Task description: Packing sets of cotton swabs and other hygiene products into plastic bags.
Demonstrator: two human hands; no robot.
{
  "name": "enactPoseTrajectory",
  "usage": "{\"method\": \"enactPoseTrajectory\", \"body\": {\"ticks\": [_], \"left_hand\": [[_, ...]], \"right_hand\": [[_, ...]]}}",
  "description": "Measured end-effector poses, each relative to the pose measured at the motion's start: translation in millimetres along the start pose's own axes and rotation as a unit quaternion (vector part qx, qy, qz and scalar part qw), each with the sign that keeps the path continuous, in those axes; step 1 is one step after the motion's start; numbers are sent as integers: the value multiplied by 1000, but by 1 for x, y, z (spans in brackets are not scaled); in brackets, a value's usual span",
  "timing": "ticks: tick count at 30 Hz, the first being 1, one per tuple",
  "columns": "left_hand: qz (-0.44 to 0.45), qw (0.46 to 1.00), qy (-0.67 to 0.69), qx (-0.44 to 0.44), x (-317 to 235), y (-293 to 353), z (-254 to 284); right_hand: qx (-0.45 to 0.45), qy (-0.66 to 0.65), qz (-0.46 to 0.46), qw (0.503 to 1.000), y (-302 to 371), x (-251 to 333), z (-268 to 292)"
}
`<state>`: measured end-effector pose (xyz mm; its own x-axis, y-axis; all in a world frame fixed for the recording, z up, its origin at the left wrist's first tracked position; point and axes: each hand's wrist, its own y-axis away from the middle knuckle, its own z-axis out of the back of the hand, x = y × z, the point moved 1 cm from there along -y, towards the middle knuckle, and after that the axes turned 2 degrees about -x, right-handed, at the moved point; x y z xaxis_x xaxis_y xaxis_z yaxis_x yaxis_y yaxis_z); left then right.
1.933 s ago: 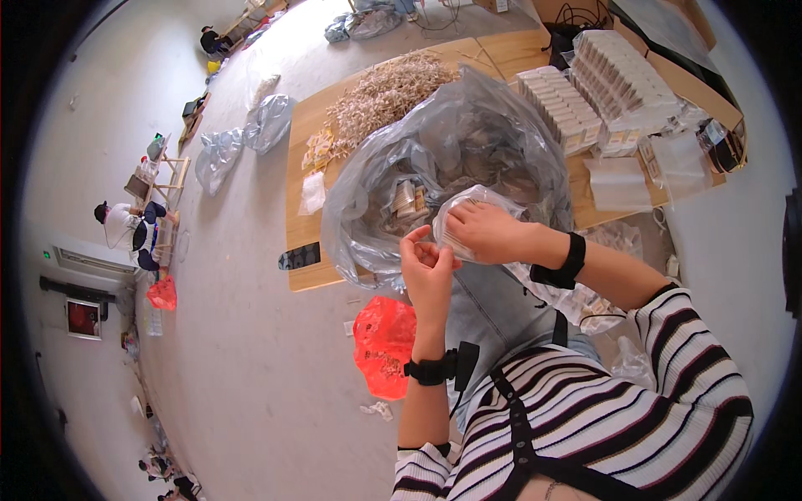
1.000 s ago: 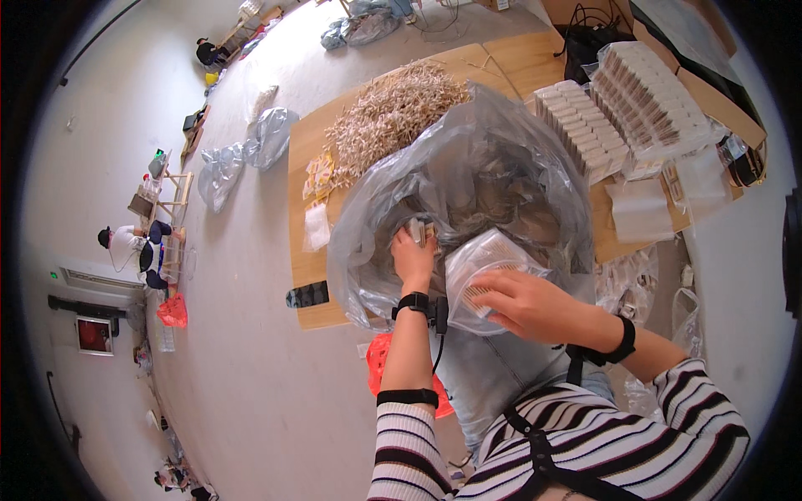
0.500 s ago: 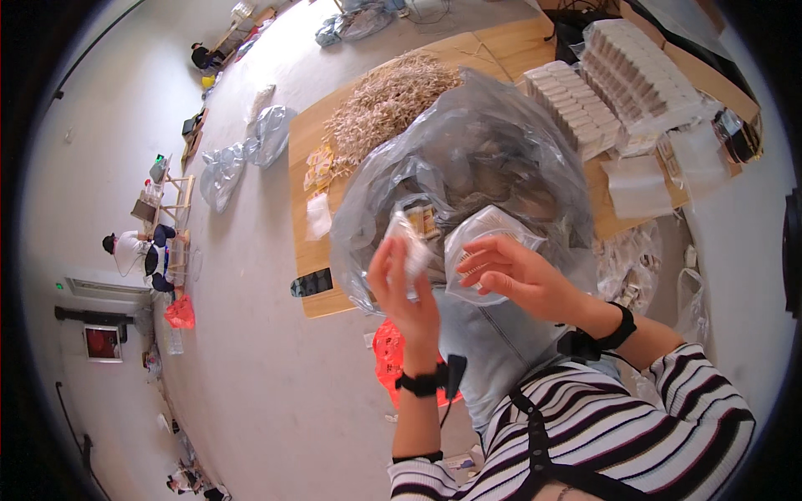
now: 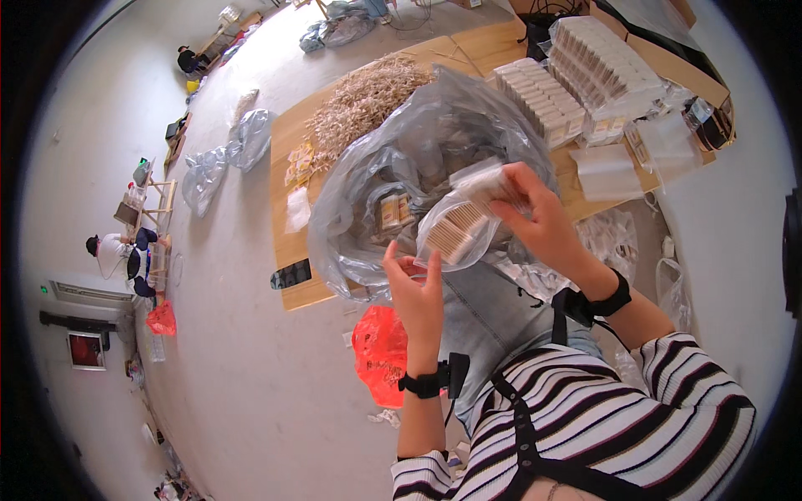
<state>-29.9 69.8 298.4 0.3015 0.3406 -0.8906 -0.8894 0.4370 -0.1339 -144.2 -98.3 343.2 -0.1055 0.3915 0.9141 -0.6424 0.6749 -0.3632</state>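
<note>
Surface (image 4: 491,45) is carrying heaped swab-like sticks (image 4: 363,108).
Right hand (image 4: 541,215) is pinching a packet (image 4: 478,181); half-open left hand (image 4: 418,299) is touching clear bag (image 4: 433,219); light support may be risking spills.

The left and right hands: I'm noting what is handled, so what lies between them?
In the head view, a clear plastic bag with thin tan sticks in it lies between the left hand and the right hand.

Desk (image 4: 288,134) beyond the hands (image 4: 416,296): pale heap (image 4: 368,108) leftward, 2 packet stacks (image 4: 543,100) rightward, a grey bag (image 4: 351,188) apparently resting between.
</note>
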Motion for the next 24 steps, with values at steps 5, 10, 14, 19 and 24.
{"method": "enactPoseTrajectory", "body": {"ticks": [5,10,14,19,24], "left_hand": [[19,999,37,22,-9,-12,-7],[-19,1000,13,6,-11,-7,-20],[-28,999,-18,14,-17,-3,-21],[-28,1000,-3,-4,-12,-4,-17],[-33,998,16,41,-7,-4,-15]], "right_hand": [[210,195,77,955,3,-14,-32],[165,255,29,952,-3,-33,-57],[97,425,109,893,-9,-43,-59],[124,404,204,883,4,-44,-55],[126,426,173,879,0,-49,-50]]}}
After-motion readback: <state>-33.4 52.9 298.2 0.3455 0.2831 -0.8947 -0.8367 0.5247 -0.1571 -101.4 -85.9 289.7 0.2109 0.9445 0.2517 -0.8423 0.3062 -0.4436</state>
